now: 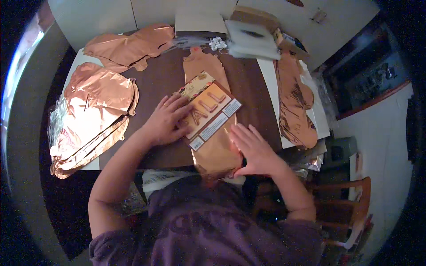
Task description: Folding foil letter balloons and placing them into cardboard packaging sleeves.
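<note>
Item 1: central copper foil piece, flat on the brown tabletop, squarely before the wearer; long axis runs near to far, the narrow tabbed tip pointing away and slightly left; middle hidden under the card, so it only appears to be one length; probably laid lengthwise so that both ends stay reachable

Item 2: right hand, at the near right edge of the foil; fingers extended toward the card, thumb spread toward the near end; not clenched; whether the thumb pinches the foil's edge cannot be told; seemingly set there to steady or square that edge

Item 3: printed card, orange with a pale patterned band, lying across the foil; set askew, its print line rising from near left to far right, which seems the long axis, though one corner is covered

Item 4: left hand, palm down, fingers spread over the card's left part, grasping nothing visible; likely pressing it against the foil

Item 5: left foil stack and right foil piece, at the sides, perhaps parked to free the middle

Item 6: far-left foil piece, white flower-shaped bundle, clear plastic sleeves and white box, along the far edge
</note>
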`<state>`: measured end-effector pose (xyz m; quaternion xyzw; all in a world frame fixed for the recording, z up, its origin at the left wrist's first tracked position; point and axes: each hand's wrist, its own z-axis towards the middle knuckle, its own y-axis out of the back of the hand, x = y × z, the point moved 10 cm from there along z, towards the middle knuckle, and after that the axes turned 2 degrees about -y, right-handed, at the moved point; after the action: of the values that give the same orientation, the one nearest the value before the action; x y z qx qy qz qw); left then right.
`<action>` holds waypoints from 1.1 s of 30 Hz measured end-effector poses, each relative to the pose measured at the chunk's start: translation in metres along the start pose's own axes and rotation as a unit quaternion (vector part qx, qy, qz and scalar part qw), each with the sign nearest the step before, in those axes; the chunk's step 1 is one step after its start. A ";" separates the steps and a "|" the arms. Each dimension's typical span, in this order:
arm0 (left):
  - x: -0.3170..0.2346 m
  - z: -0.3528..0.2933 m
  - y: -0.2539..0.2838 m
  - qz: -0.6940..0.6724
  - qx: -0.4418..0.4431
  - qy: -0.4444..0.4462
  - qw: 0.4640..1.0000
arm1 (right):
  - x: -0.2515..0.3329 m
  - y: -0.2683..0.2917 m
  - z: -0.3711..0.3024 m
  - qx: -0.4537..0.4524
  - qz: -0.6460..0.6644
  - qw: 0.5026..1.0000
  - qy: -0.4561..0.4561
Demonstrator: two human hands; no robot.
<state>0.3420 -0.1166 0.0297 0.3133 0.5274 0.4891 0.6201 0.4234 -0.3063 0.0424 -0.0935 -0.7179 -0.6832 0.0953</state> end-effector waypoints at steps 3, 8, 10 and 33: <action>0.005 0.005 0.002 0.010 0.005 -0.047 0.999 | 0.013 -0.011 0.000 0.014 -0.078 0.997 0.026; 0.000 0.017 -0.002 -0.012 -0.020 -0.099 0.995 | 0.009 -0.019 -0.004 -0.115 -0.134 0.983 0.051; -0.007 0.020 -0.003 -0.022 -0.029 -0.108 0.993 | 0.009 -0.012 -0.005 -0.163 -0.090 0.981 0.044; -0.056 -0.006 -0.019 -0.038 0.025 -0.147 0.988 | 0.028 -0.005 -0.026 -0.260 -0.089 0.957 0.088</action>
<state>0.3436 -0.1757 0.0304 0.3769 0.4542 0.4008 0.7007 0.3957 -0.3321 0.0465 0.0098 -0.5093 -0.8577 0.0694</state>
